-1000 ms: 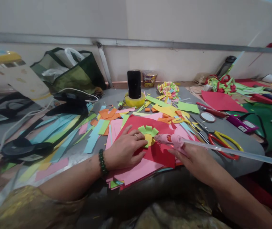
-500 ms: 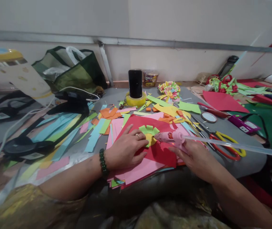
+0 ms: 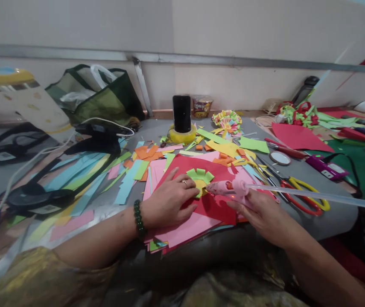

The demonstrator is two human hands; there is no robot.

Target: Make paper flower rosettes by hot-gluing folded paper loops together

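Observation:
My right hand (image 3: 261, 209) grips a pink hot glue gun (image 3: 229, 188), with a long clear glue stick (image 3: 316, 195) jutting from its back. Its nozzle meets the yellow middle of a paper flower (image 3: 200, 184), whose light green petals (image 3: 200, 174) stand along the far side. Under the flower lies a red sheet of paper (image 3: 216, 209) on a stack of pink sheets (image 3: 185, 230). My left hand (image 3: 172, 198) lies on the red sheet with fingers stretched out, their tips at the flower's left edge and covering part of it.
Scissors with red and yellow handles (image 3: 310, 196) lie right of the stack, by a roll of tape (image 3: 280, 158) and a purple device (image 3: 326, 166). Coloured paper strips (image 3: 126, 183) cover the left. Behind stand a phone (image 3: 181, 113) on a yellow roll (image 3: 182, 135) and a paper pompom (image 3: 227, 120).
Very little differs. The glue gun's nozzle has shifted slightly left over the flower's yellow middle, while my left hand stays in place.

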